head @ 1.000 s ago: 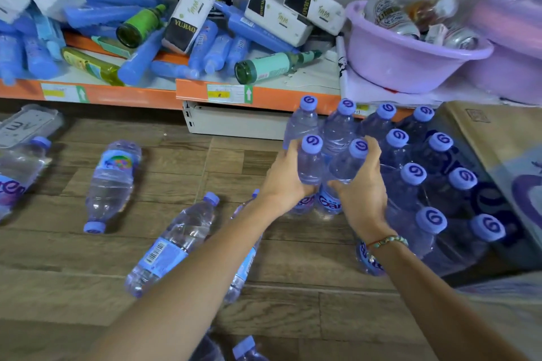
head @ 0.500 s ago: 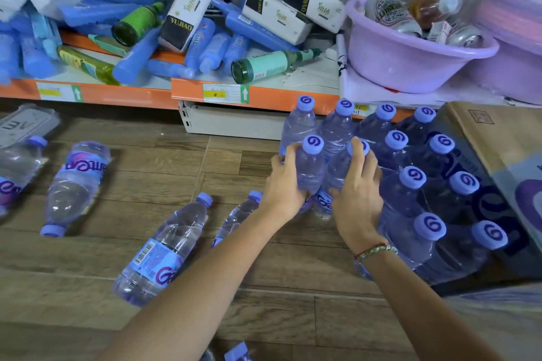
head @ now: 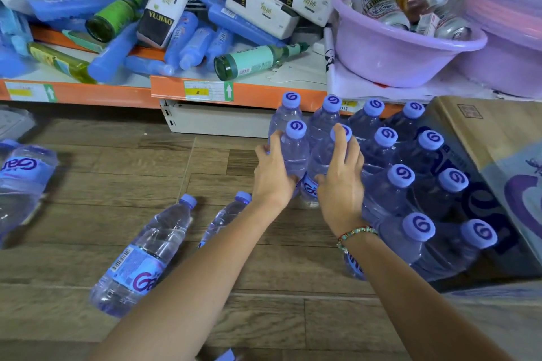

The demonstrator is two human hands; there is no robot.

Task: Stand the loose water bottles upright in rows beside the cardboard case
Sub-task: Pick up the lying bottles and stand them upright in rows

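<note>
1. Currently, two clear plastic water bottles with lilac caps (head: 296, 152) are being pressed upright into the standing rows beside the brown cardboard case (head: 498, 138); one is being clasped by the left hand (head: 271, 176), the other by the right hand (head: 340, 182).
2. Next, the fallen clear bottle on the wooden floor (head: 143, 258) is probably to be fetched, so both grips would need loosening.
</note>
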